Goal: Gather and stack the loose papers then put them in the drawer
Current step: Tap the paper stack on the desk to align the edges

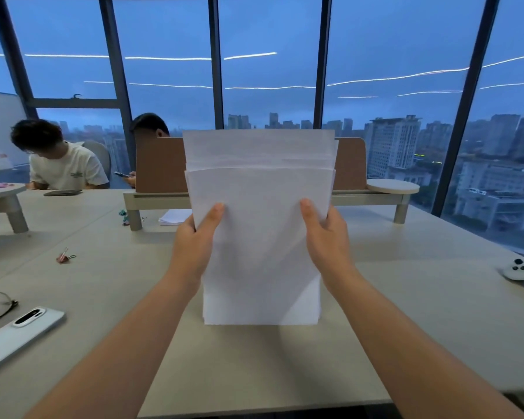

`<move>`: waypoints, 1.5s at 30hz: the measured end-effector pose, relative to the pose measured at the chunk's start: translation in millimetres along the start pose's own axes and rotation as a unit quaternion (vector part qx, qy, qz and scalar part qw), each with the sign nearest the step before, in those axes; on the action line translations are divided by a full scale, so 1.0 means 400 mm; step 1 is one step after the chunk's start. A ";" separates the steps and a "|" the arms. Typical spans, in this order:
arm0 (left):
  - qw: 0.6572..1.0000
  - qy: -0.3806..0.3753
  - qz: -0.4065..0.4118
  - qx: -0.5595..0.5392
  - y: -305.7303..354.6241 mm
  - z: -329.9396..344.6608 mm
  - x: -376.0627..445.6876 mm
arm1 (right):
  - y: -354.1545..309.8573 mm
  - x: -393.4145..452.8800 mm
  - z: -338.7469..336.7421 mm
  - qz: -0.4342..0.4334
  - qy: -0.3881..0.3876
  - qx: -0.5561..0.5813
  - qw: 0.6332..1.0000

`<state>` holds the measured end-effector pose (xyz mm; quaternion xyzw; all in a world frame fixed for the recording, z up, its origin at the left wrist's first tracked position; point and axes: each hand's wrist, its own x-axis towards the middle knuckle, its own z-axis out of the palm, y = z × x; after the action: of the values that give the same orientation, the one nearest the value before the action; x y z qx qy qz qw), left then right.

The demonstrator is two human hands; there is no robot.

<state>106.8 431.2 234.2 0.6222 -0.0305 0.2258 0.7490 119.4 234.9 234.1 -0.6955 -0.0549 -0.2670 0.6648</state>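
A sheaf of white papers [260, 237] is shown held upright between the two hands, its lower edge resting on the pale desk [406, 313]. The left hand [194, 240] is closed on the left edge of the sheaf, the thumb pressed on the near face and the fingers hidden behind the sheets; the right hand [324, 234] is closed likewise on the right edge, with only its thumb seen on the front. Above the thumbs the sheets are seen to be uneven, several top edges standing stepped one behind another. Beyond the left fingers, under a raised shelf [390, 189] with a brown divider panel [161, 167], a second small pile of sheets [176, 217] lies flat on the desk. Well to the left of the left fingers a pink binder clip [63, 257] is seen, and nearer the viewer on that side a white phone [22, 331] lies face down beside a pair of glasses [0, 306]. Far to the right of the right fingers a white controller [519, 269] rests near the desk edge. No drawer is visible.
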 end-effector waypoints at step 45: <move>0.870 0.025 0.301 0.389 0.190 0.064 0.053 | -0.293 0.096 0.011 0.108 0.090 0.097 0.985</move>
<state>103.5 422.9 316.6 0.8178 -0.1071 0.4496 0.3429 102.8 241.2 356.3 -0.6029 0.0553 -0.2482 0.7562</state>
